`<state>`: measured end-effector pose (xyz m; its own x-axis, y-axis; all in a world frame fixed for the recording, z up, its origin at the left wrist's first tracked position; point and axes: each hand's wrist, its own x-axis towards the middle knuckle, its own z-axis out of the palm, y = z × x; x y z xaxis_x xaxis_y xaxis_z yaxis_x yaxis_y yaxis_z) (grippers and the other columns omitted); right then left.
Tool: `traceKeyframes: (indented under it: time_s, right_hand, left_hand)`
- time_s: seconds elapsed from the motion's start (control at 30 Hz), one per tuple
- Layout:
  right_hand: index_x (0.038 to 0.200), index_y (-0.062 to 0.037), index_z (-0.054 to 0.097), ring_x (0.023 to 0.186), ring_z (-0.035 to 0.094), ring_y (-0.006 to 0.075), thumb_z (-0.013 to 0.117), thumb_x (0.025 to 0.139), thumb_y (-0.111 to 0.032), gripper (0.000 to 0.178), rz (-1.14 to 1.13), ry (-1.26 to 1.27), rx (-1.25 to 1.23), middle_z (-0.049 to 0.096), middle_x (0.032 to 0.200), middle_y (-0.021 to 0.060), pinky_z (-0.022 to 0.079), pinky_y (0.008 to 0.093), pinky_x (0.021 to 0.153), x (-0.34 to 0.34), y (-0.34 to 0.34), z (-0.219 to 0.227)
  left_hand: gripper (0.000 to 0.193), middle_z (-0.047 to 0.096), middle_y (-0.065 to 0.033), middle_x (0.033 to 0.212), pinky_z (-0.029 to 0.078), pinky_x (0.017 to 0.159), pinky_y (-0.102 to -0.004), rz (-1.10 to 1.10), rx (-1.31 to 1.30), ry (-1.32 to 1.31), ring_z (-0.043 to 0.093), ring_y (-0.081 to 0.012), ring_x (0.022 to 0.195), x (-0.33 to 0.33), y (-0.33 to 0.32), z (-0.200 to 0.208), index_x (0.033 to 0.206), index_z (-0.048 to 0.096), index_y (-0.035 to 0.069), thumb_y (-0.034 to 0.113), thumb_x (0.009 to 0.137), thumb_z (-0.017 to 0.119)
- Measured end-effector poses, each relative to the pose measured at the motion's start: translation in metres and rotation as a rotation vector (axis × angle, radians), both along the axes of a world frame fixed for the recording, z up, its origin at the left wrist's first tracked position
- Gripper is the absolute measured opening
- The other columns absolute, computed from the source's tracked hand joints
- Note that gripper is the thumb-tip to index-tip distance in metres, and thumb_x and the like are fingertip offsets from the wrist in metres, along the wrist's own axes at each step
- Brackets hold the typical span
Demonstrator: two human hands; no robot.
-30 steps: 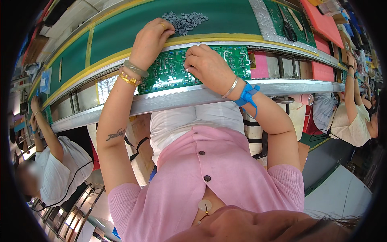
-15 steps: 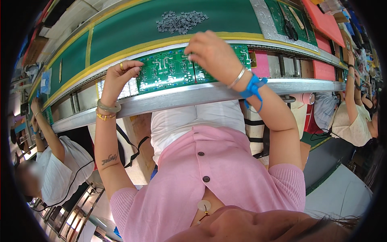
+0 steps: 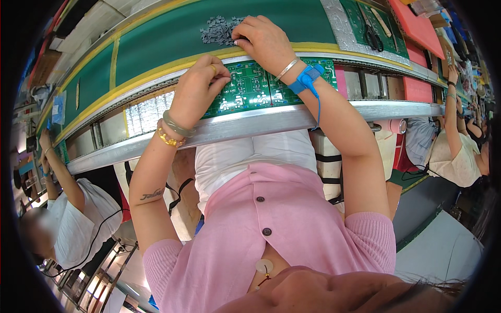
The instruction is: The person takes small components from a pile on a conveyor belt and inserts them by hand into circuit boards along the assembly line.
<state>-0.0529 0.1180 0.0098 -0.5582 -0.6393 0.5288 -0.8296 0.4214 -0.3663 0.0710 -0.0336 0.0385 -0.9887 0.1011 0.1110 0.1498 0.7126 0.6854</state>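
Observation:
A pile of small grey plastic parts [image 3: 216, 31] lies on the green mat beyond the rail. My right hand [image 3: 267, 46] reaches to the pile's near right side, fingers drawn together at its edge; what they grip, if anything, is hidden. Below it, green circuit boards [image 3: 245, 86] with white markings and small mounted components lie side by side in the rail track. Over their left end is my left hand [image 3: 201, 86], thumb and fingers pinched together. Anything between those fingertips is too small to make out. A blue wrist strap [image 3: 307, 78] with a cord circles my right wrist.
A metal rail [image 3: 229, 129] runs along the near side of the track. Black scissors [image 3: 373, 39] lie on a board at the far right, near red foam sheets [image 3: 417, 31]. A silvery bubble sheet [image 3: 148, 112] is left of the boards. Other people sit at both sides.
My right hand has gone from over the boards up to the grey pile. My left hand has moved right, onto the boards' left end. The boards have slid a little to the right.

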Motion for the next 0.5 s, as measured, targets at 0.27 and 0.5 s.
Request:
traceKeyframes:
  time_s: [0.27,0.5]
  right_hand:
    - [0.084,-0.0096,0.060,0.075,0.056,0.0247,0.062,0.079,-0.015,0.008,-0.044,-0.098,-0.065,0.059,0.074,0.0042,0.046,0.0353,0.065,0.002,0.003,0.012]
    - [0.088,-0.0093,0.061,0.074,0.057,0.0253,0.062,0.080,-0.016,0.010,-0.034,-0.112,-0.117,0.061,0.076,0.0051,0.047,0.0354,0.065,0.001,0.008,0.009]
  left_hand:
    - [0.009,0.055,-0.0085,0.092,0.048,0.068,-0.0308,-0.021,-0.127,0.057,0.058,-0.0232,0.075,-0.006,0.010,-0.005,0.083,0.062,-0.001,0.005,0.077,0.064]
    - [0.009,0.055,-0.0086,0.092,0.047,0.067,-0.0318,-0.023,-0.152,0.093,0.057,-0.0237,0.074,-0.007,0.014,-0.007,0.082,0.062,-0.001,0.007,0.077,0.064]
